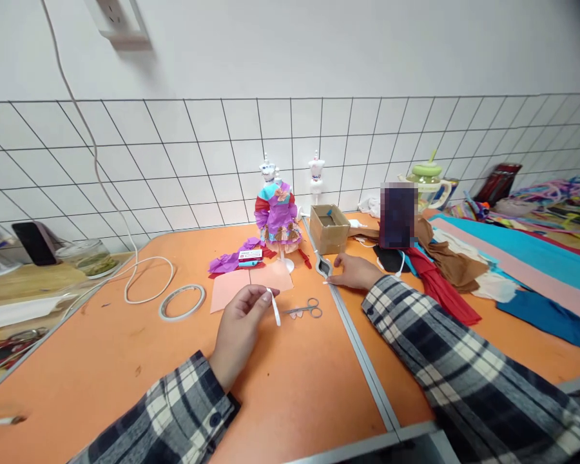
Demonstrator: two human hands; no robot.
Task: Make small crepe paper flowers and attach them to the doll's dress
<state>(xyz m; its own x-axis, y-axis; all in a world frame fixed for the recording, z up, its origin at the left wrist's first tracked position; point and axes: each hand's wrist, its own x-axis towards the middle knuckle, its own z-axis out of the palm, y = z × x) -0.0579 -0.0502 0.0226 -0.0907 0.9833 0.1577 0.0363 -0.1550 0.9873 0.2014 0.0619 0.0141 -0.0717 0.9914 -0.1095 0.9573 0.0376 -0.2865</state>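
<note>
Between its thumb and fingers, my left hand (236, 328) pinches a narrow white strip (274, 309) above the orange table. My right hand (355, 272) rests farther forward, fingertips closed together at the metal seam beside a dark diamond-shaped opening (323, 267). A small pale bit (327, 281) shows at those fingertips; whether they grip it is unclear. Small metal scissors (313, 309) lie between my hands, with pink scraps (297, 314) under them. Flat pink sheets (228, 291) lie just beyond my left hand.
A mini dress form in a purple ruffled dress (278, 216) stands behind. Near it are a cardboard box (336, 240), a small labelled box (250, 254) and purple fabric (225, 262). A tape roll (178, 318) lies left; red cloth (437, 287) and other fabrics lie right.
</note>
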